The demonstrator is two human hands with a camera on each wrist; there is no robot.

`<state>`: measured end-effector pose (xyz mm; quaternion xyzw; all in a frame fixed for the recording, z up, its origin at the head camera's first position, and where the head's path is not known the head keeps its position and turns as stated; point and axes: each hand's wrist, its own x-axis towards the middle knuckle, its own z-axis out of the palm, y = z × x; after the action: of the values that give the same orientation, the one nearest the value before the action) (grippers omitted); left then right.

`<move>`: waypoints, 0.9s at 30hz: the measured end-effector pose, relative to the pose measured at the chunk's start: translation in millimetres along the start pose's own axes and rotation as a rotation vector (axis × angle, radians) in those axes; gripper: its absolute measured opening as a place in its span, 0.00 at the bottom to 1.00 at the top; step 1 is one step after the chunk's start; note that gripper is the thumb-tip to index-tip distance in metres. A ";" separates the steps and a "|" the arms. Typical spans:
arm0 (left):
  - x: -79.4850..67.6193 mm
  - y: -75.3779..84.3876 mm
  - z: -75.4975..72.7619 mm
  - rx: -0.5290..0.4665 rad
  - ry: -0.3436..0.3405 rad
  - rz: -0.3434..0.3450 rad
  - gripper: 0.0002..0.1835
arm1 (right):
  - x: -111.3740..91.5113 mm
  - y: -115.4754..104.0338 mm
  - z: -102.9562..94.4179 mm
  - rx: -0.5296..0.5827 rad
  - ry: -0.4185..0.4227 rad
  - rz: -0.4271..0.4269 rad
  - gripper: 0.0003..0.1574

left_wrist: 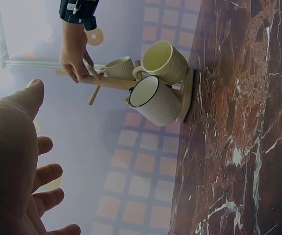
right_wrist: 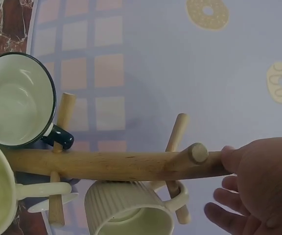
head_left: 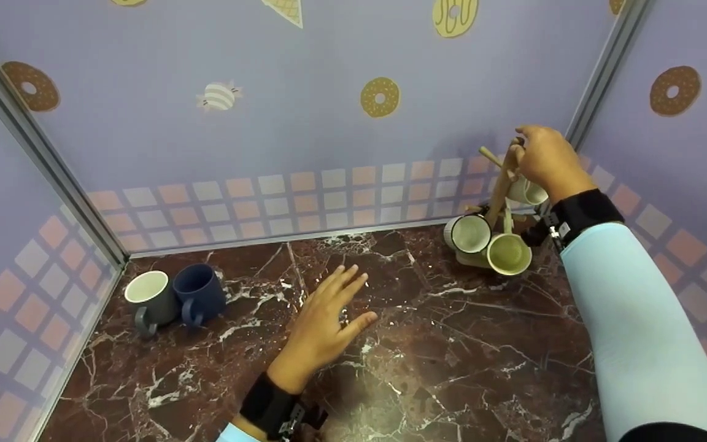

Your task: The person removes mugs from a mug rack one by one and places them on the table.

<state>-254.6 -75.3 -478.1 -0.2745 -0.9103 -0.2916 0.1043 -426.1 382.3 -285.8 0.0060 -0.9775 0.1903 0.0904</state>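
At the back right, my right hand [head_left: 547,156] grips the top end of a wooden mug tree [right_wrist: 102,164]; in the right wrist view its thumb lies against the post and the fingers are below. On the tree's pegs hang a white mug with a dark rim [head_left: 471,234], a yellow-green mug [head_left: 509,254] and a ribbed cream mug [right_wrist: 126,205], which sits higher up. My left hand [head_left: 326,313] is held over the middle of the table, its fingers spread and touching nothing. The left wrist view shows the tree's base [left_wrist: 189,98] at the tabletop.
A grey mug with a white inside [head_left: 152,298] and a navy mug [head_left: 200,294] stand side by side at the left. Dark red marbled tabletop [head_left: 452,368] runs up to a lilac back wall [head_left: 304,123]. Side walls close in left and right.
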 end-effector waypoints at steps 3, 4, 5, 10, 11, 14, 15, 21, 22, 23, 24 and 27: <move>-0.8 1.7 1.4 -0.006 -0.011 0.004 0.39 | 2.8 -0.7 0.0 0.019 -0.013 -0.007 0.37; -1.0 2.0 2.1 -0.008 -0.012 0.007 0.39 | 3.3 -1.2 0.0 0.030 -0.017 -0.011 0.36; -1.2 2.7 2.3 -0.012 -0.016 0.007 0.39 | 4.1 -1.5 0.0 0.046 -0.020 -0.012 0.36; -2.3 4.8 4.2 -0.008 -0.029 0.015 0.39 | 7.1 -3.7 -0.3 0.100 -0.036 -0.019 0.33; -2.5 5.2 4.4 -0.006 -0.032 0.015 0.39 | 8.0 -3.7 -0.1 0.108 -0.036 -0.016 0.33; -2.9 5.4 6.1 -0.004 -0.040 0.017 0.39 | 9.7 -3.4 1.3 0.130 -0.019 -0.004 0.31; -3.0 5.9 6.3 -0.004 -0.044 0.014 0.40 | 9.9 -3.2 1.7 0.137 -0.010 0.000 0.30; -4.2 8.4 8.6 -0.003 -0.060 0.011 0.40 | 10.0 -0.6 2.9 0.172 0.011 0.008 0.27; -4.2 8.8 8.9 -0.008 -0.062 0.012 0.40 | 10.0 0.0 2.8 0.178 0.010 0.009 0.27; -4.2 9.1 9.2 -0.013 -0.062 0.016 0.40 | 10.0 0.5 2.7 0.184 0.010 0.011 0.26; -4.1 9.5 9.4 -0.016 -0.063 0.020 0.40 | 9.9 1.1 2.4 0.186 0.012 0.011 0.26; -5.1 10.3 9.1 -0.027 -0.075 0.019 0.41 | 10.3 0.3 2.9 0.189 0.014 0.012 0.25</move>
<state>-244.9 -65.2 -482.4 -0.2951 -0.9070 -0.2925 0.0693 -436.7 381.7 -286.7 0.0074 -0.9546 0.2821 0.0949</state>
